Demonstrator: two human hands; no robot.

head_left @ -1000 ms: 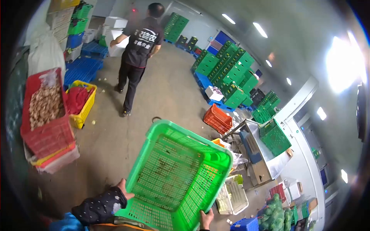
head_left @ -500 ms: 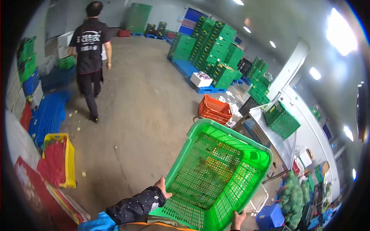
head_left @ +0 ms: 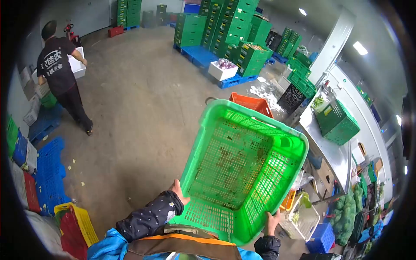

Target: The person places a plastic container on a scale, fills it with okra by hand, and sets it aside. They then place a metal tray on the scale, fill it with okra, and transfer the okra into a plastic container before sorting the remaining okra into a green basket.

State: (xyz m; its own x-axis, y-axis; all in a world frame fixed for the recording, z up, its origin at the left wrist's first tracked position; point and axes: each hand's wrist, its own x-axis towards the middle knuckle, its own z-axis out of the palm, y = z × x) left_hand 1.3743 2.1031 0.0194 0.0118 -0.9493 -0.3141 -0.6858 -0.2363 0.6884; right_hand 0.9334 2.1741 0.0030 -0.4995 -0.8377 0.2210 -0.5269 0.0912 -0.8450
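Note:
A large green plastic crate (head_left: 234, 160) with perforated walls is held out in front of me, tilted so its inside faces me. Dark bits of dirt cling to its mesh bottom, and nothing else lies in it. My left hand (head_left: 179, 193) grips the crate's left rim, thumb on the inner side. On the lower right edge, my right hand (head_left: 271, 222) is closed around the rim. Part of the fingers of both hands is hidden behind the crate walls. Just beyond the far rim stands an orange-red crate (head_left: 252, 104), partly covered by the green one.
A person (head_left: 60, 76) at left carries a white box (head_left: 78, 65). Tall green crate stacks (head_left: 232, 32) stand on blue pallets (head_left: 197, 55). At right is a metal table (head_left: 320, 130) with a green crate. Blue pallets and a yellow crate (head_left: 84, 223) line the left.
The green crate has risen slightly in view, still in both hands. My view has turned right and downward. The person at left has turned, and a white box now shows in their hands.

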